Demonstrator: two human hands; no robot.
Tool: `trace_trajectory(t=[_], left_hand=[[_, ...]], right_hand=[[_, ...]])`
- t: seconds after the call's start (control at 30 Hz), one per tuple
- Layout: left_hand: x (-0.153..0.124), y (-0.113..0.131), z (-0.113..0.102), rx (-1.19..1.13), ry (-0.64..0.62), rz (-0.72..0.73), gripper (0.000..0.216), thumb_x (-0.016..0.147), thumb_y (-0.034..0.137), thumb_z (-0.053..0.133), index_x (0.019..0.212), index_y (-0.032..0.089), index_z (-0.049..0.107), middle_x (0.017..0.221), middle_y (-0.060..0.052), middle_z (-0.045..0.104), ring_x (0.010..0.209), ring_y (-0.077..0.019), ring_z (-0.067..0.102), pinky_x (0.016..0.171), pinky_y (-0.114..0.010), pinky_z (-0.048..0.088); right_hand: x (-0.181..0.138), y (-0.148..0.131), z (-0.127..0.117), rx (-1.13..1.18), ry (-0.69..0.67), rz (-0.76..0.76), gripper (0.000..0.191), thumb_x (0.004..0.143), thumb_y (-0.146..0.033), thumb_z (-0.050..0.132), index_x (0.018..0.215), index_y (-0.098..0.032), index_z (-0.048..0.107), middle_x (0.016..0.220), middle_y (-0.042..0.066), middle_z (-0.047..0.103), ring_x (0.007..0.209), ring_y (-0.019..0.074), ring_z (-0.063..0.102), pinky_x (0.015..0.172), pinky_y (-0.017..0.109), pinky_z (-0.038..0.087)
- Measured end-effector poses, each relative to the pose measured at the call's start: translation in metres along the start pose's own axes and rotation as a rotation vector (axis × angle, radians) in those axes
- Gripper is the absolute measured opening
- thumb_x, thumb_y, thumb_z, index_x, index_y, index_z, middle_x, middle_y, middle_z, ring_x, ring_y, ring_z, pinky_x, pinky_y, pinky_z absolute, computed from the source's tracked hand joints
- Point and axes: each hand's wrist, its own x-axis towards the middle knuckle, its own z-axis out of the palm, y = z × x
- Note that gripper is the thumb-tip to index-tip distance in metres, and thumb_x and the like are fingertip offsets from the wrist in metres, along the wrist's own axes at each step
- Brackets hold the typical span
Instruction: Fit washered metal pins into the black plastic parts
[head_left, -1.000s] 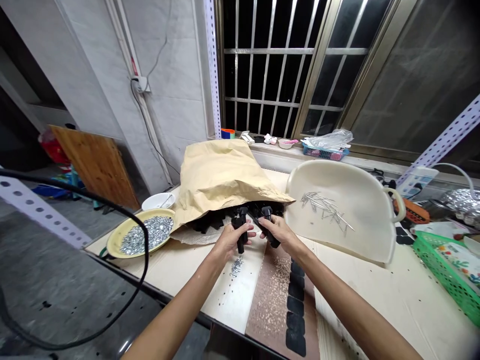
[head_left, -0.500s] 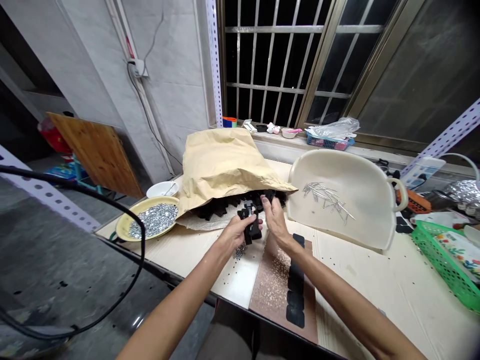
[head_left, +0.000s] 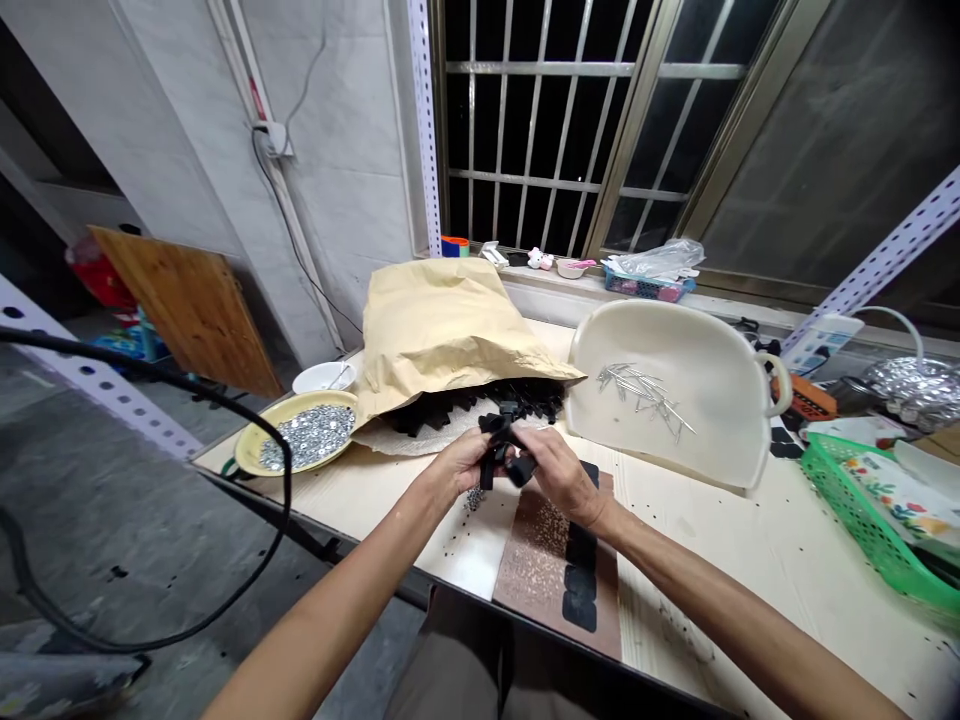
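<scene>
Both hands meet over the table in front of a brown paper sack (head_left: 450, 325). My left hand (head_left: 461, 462) is closed on black plastic parts (head_left: 496, 440), several of them bunched together. From the other side my right hand (head_left: 559, 470) grips a black plastic piece (head_left: 520, 468) against them; its exact shape is partly covered by the fingers. More black parts (head_left: 431, 412) fill the sack's open mouth just behind. Below the hands lies a small pile of metal bits (head_left: 474, 498), beside a brown board (head_left: 529, 570) with black rounded pads (head_left: 580, 598) along its right side.
A yellow dish (head_left: 251, 448) of small metal nuts or washers stands left, near a white bowl (head_left: 324, 376). Right of the sack, a cream plastic scoop (head_left: 675, 340) holds long metal pins (head_left: 645, 388). A green basket (head_left: 855, 520) sits far right. A black cable (head_left: 283, 500) loops at left.
My right hand has come away from the sack's mouth toward my left hand, and a black piece is now between them. The view has shifted slightly.
</scene>
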Motion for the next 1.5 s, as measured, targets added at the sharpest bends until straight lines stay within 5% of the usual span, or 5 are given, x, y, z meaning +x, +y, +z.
trace_trajectory(t=[0.2,0.5,0.77,1.07,1.5], left_hand=[[-0.005,-0.02,0.006,0.076,-0.074,0.346,0.043,0.072,0.034,0.073,0.107,0.012,0.062,0.099,-0.013,0.068,0.093,-0.0221,0.065,0.084,-0.033,0.049],[0.014,-0.005,-0.005,-0.169,0.229,0.39,0.033,0.054,0.022,0.083,0.081,0.011,0.067,0.077,-0.004,0.07,0.077,-0.0156,0.065,0.077,-0.025,0.049],[0.024,-0.005,-0.017,-0.341,0.191,0.371,0.016,0.068,0.021,0.071,0.083,0.016,0.069,0.087,-0.004,0.071,0.087,-0.0149,0.065,0.081,-0.023,0.05],[0.02,-0.017,-0.036,-0.11,0.339,0.394,0.029,0.051,0.016,0.08,0.073,0.013,0.061,0.058,0.004,0.059,0.048,-0.0089,0.054,0.054,-0.024,0.049],[0.019,0.001,-0.048,0.654,0.686,0.733,0.014,0.055,0.021,0.074,0.065,0.017,0.065,0.061,0.0,0.063,0.063,-0.0164,0.058,0.059,-0.023,0.043]], right_hand=[[0.014,-0.013,0.018,0.205,0.124,0.616,0.026,0.089,-0.02,0.038,0.11,-0.017,0.054,0.096,0.007,0.057,0.089,0.0197,0.054,0.08,0.036,0.048],[0.03,-0.028,0.055,0.105,-0.054,0.498,0.04,0.087,-0.02,0.04,0.126,-0.019,0.047,0.112,0.011,0.05,0.107,0.0232,0.046,0.093,0.042,0.043],[0.028,-0.045,0.077,-0.013,-0.026,0.371,0.06,0.096,-0.046,0.019,0.147,-0.023,-0.002,0.153,0.008,0.008,0.14,0.0267,0.005,0.111,0.057,0.011],[0.049,0.046,0.067,-0.233,-0.227,0.603,0.034,0.097,-0.034,0.03,0.111,-0.02,0.058,0.108,0.009,0.059,0.101,0.0205,0.052,0.085,0.034,0.043],[0.052,0.057,0.065,-0.405,-0.278,0.581,0.021,0.083,-0.024,0.052,0.102,-0.02,0.059,0.09,0.01,0.064,0.094,0.0269,0.049,0.083,0.046,0.034]])
